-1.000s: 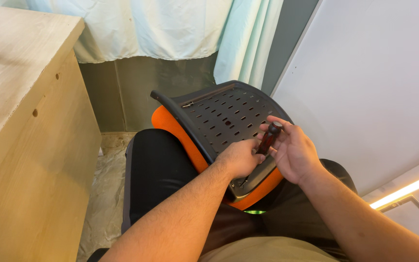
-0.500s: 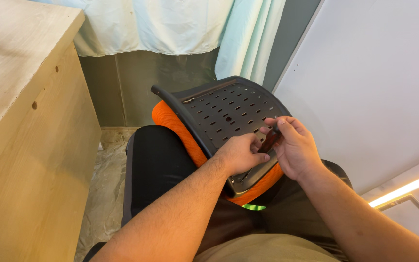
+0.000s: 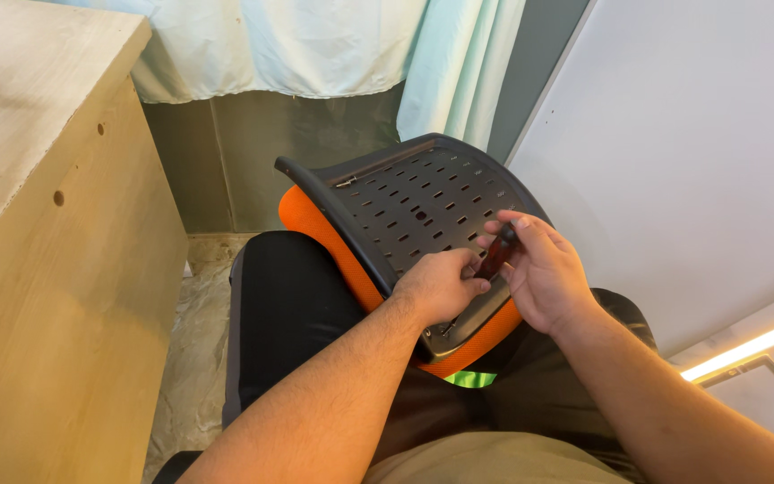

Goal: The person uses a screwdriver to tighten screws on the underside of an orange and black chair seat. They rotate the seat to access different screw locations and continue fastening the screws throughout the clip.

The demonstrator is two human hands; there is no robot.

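Centrally, a slotted black chair panel (image 3: 414, 211) is rested on the lap, its long axis running from 5 to 11 o'clock. A dark screwdriver handle (image 3: 497, 254) is pinched by the right hand (image 3: 544, 273); the panel's near edge is gripped by the left hand (image 3: 441, 285). Room is hemmed by a wooden desk (image 3: 55, 296) at 9 o'clock and a white wall (image 3: 692, 152) at 3.

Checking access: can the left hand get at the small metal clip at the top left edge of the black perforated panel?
Probably yes. The left hand rests on the black perforated panel, and nothing lies between it and the metal clip; the right hand with the dark tool sits off to the side.
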